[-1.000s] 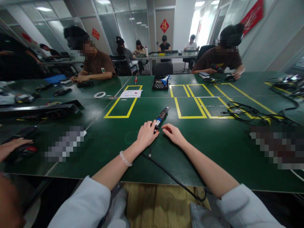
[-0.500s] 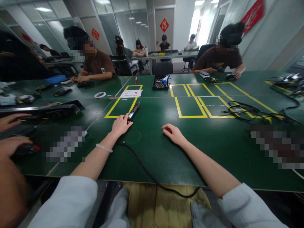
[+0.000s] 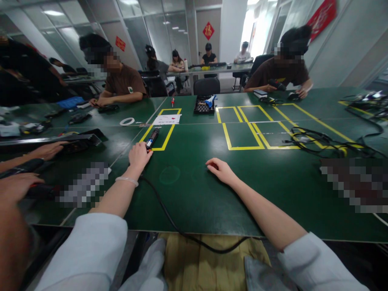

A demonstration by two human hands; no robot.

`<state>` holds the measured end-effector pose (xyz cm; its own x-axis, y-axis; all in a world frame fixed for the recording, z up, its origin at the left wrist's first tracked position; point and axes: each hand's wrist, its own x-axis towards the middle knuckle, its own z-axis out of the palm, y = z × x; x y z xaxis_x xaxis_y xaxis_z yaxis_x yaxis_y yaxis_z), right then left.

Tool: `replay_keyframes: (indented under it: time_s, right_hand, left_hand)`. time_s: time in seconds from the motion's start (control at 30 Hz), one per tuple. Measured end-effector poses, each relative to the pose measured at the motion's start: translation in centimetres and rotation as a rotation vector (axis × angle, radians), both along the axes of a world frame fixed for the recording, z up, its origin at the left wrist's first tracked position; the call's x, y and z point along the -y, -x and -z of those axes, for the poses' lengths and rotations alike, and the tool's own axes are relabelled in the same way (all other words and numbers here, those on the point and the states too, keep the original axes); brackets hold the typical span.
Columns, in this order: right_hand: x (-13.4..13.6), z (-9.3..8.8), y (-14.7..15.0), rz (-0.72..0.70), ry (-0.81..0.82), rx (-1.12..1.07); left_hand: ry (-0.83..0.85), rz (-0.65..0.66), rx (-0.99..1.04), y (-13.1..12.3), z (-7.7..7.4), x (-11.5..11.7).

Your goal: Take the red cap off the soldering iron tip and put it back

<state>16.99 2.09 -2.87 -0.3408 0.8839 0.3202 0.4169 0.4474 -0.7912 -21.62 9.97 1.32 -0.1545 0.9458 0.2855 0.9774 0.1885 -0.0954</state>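
Note:
My left hand (image 3: 140, 157) is closed around the rear end of a dark electric screwdriver (image 3: 152, 138). The tool lies within the left yellow tape outline, its front pointing away from me. From beneath my left wrist a black cable (image 3: 163, 208) runs over the table's near edge and hangs above my lap. My right hand (image 3: 220, 169) rests on the green tabletop, fingers loosely curled and thumb near the index finger, with nothing visible in it. It lies apart from the screwdriver. A white paper label (image 3: 167, 119) lies just beyond the tool.
Yellow tape outlines (image 3: 244, 148) mark the table (image 3: 188, 194). A black tray (image 3: 200, 108) holds a blue-and-white item. Tangled black cables (image 3: 309, 139) lie right. A tape roll (image 3: 127, 121) sits left. At far left, a co-worker's hands (image 3: 22, 184) hold a dark tool. Other people sit opposite.
My left hand has moved left and slightly forward with the screwdriver, which now lies inside the left tape outline. The cable has shifted left with it. My right hand has stayed put.

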Motion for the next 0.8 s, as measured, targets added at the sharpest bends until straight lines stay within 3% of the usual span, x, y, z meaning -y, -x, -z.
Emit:
replay_keyframes:
  time_s: [0.23,0.37,0.47,0.6,0.7,0.8]
  right_hand:
    - [-0.1,0.0,0.1,0.0,-0.005,0.018]
    - [-0.2,0.2,0.0,-0.004,-0.008,0.016]
    - [-0.2,0.2,0.0,-0.01,-0.004,-0.006]
    - [-0.1,0.2,0.1,-0.09,0.066,-0.132]
    - [-0.1,0.1,0.3,-0.173,0.112,-0.176]
    - [-0.1,-0.1,0.4,-0.21,0.104,-0.182]
  left_hand:
    - [-0.098,-0.005,0.102,-2.2,-1.4,0.3]
    - [-0.149,0.135,0.393,-6.2,-2.0,0.3]
    - [-0.034,0.402,0.764,-10.9,-1.1,1.4]
    - [0.276,0.674,1.124,-16.6,1.2,3.9]
    - [0.441,0.781,1.261,-18.7,2.2,5.6]
    - [0.496,0.853,1.25,-19.0,2.4,6.4]
